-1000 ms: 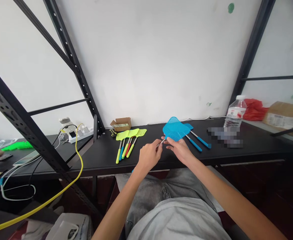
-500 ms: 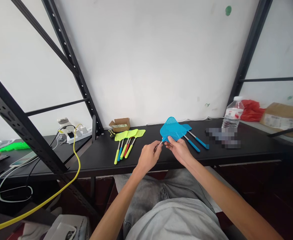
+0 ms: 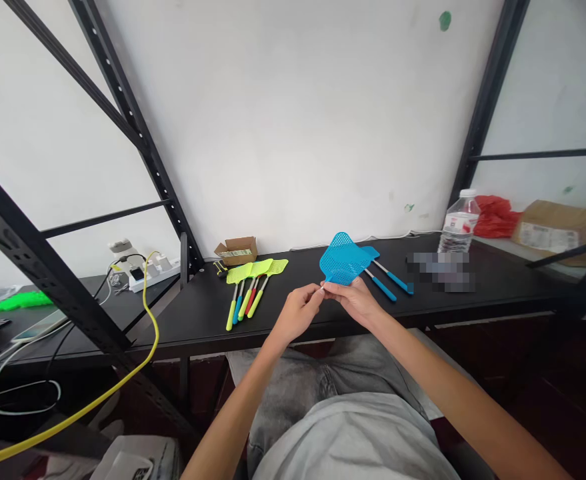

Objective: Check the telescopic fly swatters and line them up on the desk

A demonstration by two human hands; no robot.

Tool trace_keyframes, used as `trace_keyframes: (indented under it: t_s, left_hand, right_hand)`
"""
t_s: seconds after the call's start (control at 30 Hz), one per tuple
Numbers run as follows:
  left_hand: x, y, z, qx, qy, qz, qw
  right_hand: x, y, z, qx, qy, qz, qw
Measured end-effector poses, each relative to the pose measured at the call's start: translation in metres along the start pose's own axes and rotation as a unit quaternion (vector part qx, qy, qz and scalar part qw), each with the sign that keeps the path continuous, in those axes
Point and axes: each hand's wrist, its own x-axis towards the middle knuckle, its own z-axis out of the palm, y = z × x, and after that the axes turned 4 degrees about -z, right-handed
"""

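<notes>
Black tabletop (image 3: 187, 317), left fingers (image 3: 313, 295) and right fingers (image 3: 337, 290) pinching blue swatter (image 3: 343, 255), closer together than before.

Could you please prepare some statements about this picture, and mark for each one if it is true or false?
1. The left hand and the right hand both hold the blue fly swatter. True.
2. The yellow-green fly swatter heads lie to the right of both hands. False: the yellow-green fly swatter heads lie to their left.
3. The plastic bottle stands upright with a white cap on. True.
4. The small cardboard box is closed. False: the small cardboard box has its flaps open.
5. The cable hanging at the left front is red. False: this thick cable is yellow.
</notes>
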Motion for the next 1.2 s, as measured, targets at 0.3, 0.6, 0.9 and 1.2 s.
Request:
trace_keyframes:
  t_s: [0.3,0.6,0.9,1.2]
  left_hand:
    - [0.001,-0.007,0.004,-0.161,-0.11,-0.103,0.975]
    - [-0.004,0.0,0.014,0.27,0.136,0.012,0.953]
    - [0.001,-0.005,-0.01,0.055,-0.024,-0.059,0.996]
    - [-0.003,0.002,0.002,0.24,0.108,-0.018,0.965]
  right_hand:
    - [0.002,-0.003,-0.002,-0.051,-0.025,-0.05,0.997]
    - [0.01,0.013,-0.001,-0.088,0.082,-0.124,0.985]
    - [0.016,0.024,-0.002,-0.079,0.064,-0.12,0.988]
    - [0.017,0.009,-0.006,-0.073,0.118,-0.074,0.988]
